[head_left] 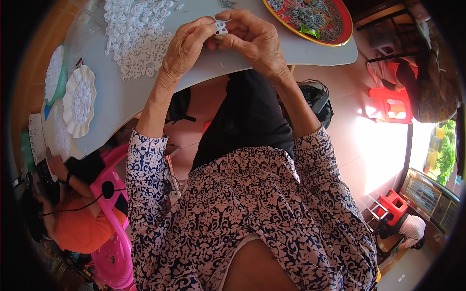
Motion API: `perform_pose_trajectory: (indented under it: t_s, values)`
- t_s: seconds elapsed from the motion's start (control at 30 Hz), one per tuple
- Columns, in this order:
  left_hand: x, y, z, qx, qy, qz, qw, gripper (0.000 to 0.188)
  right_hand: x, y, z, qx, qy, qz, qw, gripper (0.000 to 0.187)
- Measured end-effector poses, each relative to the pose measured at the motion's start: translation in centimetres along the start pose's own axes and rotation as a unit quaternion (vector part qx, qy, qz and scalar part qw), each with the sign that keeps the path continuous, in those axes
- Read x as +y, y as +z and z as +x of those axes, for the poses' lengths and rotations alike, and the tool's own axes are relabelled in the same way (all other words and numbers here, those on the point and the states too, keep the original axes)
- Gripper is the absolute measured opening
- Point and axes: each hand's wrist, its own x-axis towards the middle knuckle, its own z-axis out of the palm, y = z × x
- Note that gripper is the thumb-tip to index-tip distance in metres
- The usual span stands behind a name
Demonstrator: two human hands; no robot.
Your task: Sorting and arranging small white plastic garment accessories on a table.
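Observation:
Above the near edge of the table, my two hands meet around a small white plastic piece with round holes. My left hand pinches it from the left, thumb and fingers closed. From the other side, the thumb and bent fingers of my right hand close on the same piece. To the left of my hands, a spread of small white oval plastic pieces with holes covers the table. On the right stands a round red tray with a gold rim, heaped with thin grey metal bits and holding a green packet.
At the table's left end, a wavy cream dish and a green container hold white pieces. A person in orange sits by a pink chair at lower left. Red stools stand on the floor at right.

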Motion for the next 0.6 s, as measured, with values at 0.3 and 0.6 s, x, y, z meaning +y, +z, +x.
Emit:
perform_pose_trajectory:
  t_s: [0.3, 0.6]
  values:
    - [-1.6, -0.3, 0.1, -0.001, 0.051, -0.032, 0.998, 0.023, 0.1, -0.2, -0.2, -0.038, 0.005, -0.047, 0.998, 0.034]
    - [-1.0, -0.2, -0.2, -0.01, 0.048, 0.004, 0.999, 0.023, 0.6, 0.3, -0.3, 0.011, -0.019, -0.069, 0.997, 0.03]
